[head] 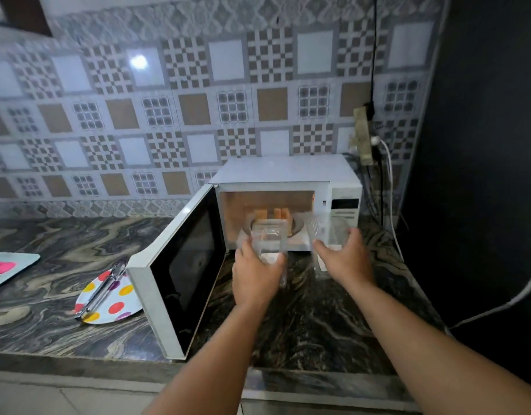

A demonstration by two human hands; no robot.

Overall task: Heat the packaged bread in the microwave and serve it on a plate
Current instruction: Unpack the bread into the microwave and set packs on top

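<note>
A white microwave stands on the counter with its door swung open to the left. Inside, bread slices stand on the turntable. In front of the cavity I hold an opened clear plastic clamshell package. My left hand grips its left half. My right hand grips the package's right half. Both halves look empty. A white plate with coloured dots lies on the counter left of the door, with metal tongs resting across it.
A pale board with a pink shape lies at the far left of the marbled counter. A power strip and cables hang on the tiled wall behind the microwave. A dark wall closes off the right side.
</note>
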